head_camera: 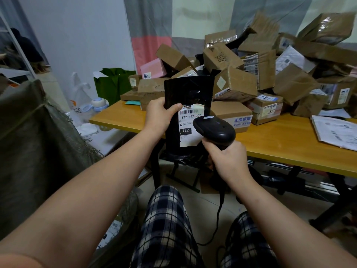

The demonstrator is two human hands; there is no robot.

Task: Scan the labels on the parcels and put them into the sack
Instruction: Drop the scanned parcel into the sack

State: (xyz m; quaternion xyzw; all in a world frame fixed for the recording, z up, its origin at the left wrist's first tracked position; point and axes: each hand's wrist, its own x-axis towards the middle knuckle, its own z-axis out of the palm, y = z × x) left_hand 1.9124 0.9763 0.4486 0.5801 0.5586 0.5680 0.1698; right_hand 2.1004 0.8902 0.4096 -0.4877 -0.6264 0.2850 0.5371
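Black parcel: centre of frame, held upright before the table edge, white label facing the camera.
Left hand: grips the parcel's left edge, fingers curled behind, thumb pressed on the front just beside the label.
Right hand: fingers wrapped round the scanner handle; the scanner head overlaps the label's lower right.
Sack: grey-green weave, left of frame.
Cardboard parcels: heaped on the table, upper right.
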